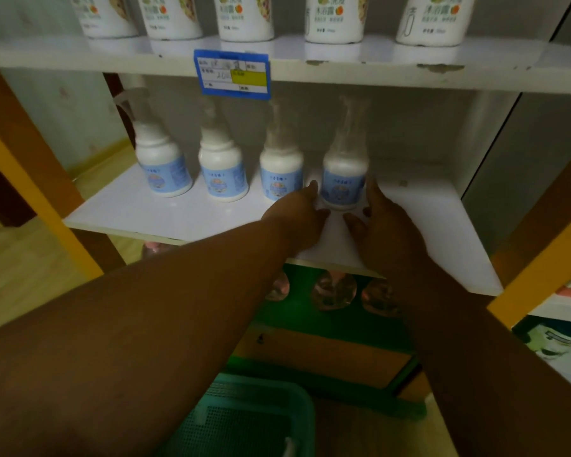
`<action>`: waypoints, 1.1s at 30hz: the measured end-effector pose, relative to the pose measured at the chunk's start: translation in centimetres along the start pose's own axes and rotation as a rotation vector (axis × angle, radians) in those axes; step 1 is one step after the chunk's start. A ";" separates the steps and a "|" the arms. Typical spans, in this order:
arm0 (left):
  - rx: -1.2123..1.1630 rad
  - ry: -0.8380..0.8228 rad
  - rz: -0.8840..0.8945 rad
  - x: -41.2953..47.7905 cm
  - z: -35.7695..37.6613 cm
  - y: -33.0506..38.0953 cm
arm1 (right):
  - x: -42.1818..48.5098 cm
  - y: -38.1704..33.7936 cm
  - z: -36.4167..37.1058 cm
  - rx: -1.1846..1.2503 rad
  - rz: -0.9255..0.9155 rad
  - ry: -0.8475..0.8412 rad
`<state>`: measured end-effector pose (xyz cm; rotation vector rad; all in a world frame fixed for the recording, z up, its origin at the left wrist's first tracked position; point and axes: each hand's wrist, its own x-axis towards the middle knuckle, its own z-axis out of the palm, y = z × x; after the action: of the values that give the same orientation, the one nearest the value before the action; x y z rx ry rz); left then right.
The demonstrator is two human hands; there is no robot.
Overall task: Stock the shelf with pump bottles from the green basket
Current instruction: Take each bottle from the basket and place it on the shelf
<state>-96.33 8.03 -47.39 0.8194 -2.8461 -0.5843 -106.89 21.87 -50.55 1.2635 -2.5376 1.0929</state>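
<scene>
Chinese 沐浴露 on upper-shelf white bottles [335, 18], blurred handwritten "20" on blue price tag [232, 74]

Bare shelf [422, 225] lies open to my right of the fourth pump bottle [343, 179], up to the side wall [485, 143]. Three more bottles [223, 173] block the left; the upper shelf board [393, 74] caps the headroom.

Four pump bottles are lined along the white shelf [185, 212] at frame centre; the rightmost bottle [343, 179] is flanked by the left hand [297, 216] and right hand [383, 225], fingers spread.
</scene>
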 end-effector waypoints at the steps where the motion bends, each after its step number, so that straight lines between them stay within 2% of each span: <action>1: -0.073 0.013 -0.019 -0.7 -0.2 0.0 | -0.1 0.1 0.1 0.018 0.016 0.017; 4: -0.383 0.103 -0.012 -4.5 -0.7 -0.2 | -0.4 0.1 0.1 0.024 0.058 0.031; 6: -0.494 0.140 0.054 -8.5 -0.8 -0.9 | -0.9 -0.1 -0.2 0.015 0.056 0.008; 8: -0.370 0.246 0.226 -13.1 -1.0 -2.4 | -1.4 -0.5 -1.0 0.044 0.071 -0.035; 10: -0.215 0.264 0.388 -17.8 -0.7 -5.1 | -2.6 -1.6 -1.8 0.090 0.101 -0.061; 11: -0.160 0.248 0.402 -20.0 0.2 -6.9 | -3.7 -2.4 -2.0 0.108 0.105 -0.051; 12: -0.135 0.224 0.350 -22.3 1.6 -9.0 | -5.3 -3.5 -1.8 0.121 0.092 -0.020; 13: -0.147 0.183 0.224 -24.6 3.4 -11.2 | -7.4 -4.9 -1.2 0.130 0.047 0.022; 15: -0.165 0.070 -0.120 -28.8 7.9 -15.9 | -11.5 -8.1 0.9 0.109 -0.168 0.020; 16: -0.130 -0.032 -0.244 -30.4 10.1 -18.3 | -13.2 -9.6 2.4 0.068 -0.311 -0.120; 17: -0.089 -0.154 -0.315 -31.6 12.1 -20.3 | -14.7 -10.9 4.0 -0.009 -0.435 -0.341; 19: -0.063 -0.336 -0.375 -32.8 13.8 -22.4 | -18.0 -12.6 7.1 -0.216 -0.554 -0.701; 22: -0.181 -0.307 -0.404 -32.6 15.2 -22.8 | -22.0 -11.7 10.8 -0.347 -0.428 -1.019; 24: -0.269 -0.310 -0.389 -32.3 16.2 -22.0 | -23.6 -10.8 13.0 -0.348 -0.186 -1.219; 25: -0.314 -0.306 -0.390 -32.2 16.7 -21.6 | -24.3 -10.4 14.2 -0.287 -0.045 -1.247; 28: -0.387 -0.322 -0.389 -32.0 18.4 -20.8 | -26.9 -9.7 18.0 -0.021 0.350 -1.116; 29: -0.423 -0.334 -0.385 -31.9 19.2 -20.7 | -28.1 -9.4 19.3 -0.080 0.326 -1.101; 32: -0.561 -0.360 -0.464 -31.8 21.3 -20.7 | -31.8 -7.8 22.1 -0.121 0.443 -1.177; 33: -0.594 -0.381 -0.511 -32.0 22.4 -20.8 | -32.3 -6.8 22.6 -0.228 0.426 -1.186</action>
<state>-64.08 16.33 -76.52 1.4169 -2.4706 -1.7018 -76.14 25.82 -75.86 1.6403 -3.7224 -0.0907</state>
